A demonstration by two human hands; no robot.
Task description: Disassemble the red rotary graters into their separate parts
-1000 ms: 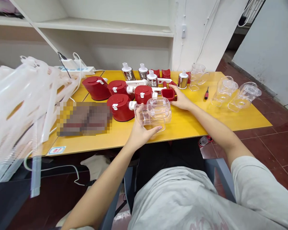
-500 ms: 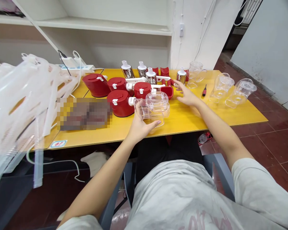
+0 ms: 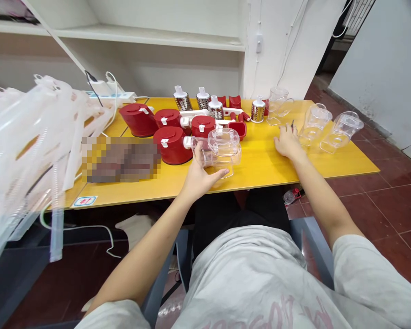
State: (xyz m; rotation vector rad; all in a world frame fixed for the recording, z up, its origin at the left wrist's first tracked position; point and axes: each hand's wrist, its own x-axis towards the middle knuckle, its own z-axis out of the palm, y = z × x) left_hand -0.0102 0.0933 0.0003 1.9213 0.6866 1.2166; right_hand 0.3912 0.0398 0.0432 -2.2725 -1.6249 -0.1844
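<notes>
My left hand [image 3: 202, 176] is closed round the side of a clear plastic grater housing [image 3: 224, 146], its thumb along the near side. The housing lies at the table's front beside a red round base [image 3: 173, 147]. Over on the right, my right hand [image 3: 287, 140] is on the table with its fingers closed over a small screwdriver [image 3: 292, 122]. Only the dark tip of the screwdriver shows past the fingers; its red handle is covered.
Several red bases and metal grating drums [image 3: 258, 110] stand along the back of the yellow table [image 3: 260, 169]. More clear housings [image 3: 344, 130] are at the right. Clear plastic strips [image 3: 37, 137] are heaped at the left, near a power strip [image 3: 121, 97]. A pixelated patch hides something at front left.
My right hand has moved right, from beside the red parts and drum to the screwdriver, and its fingers have closed over it. My left hand stays on the clear housing.
</notes>
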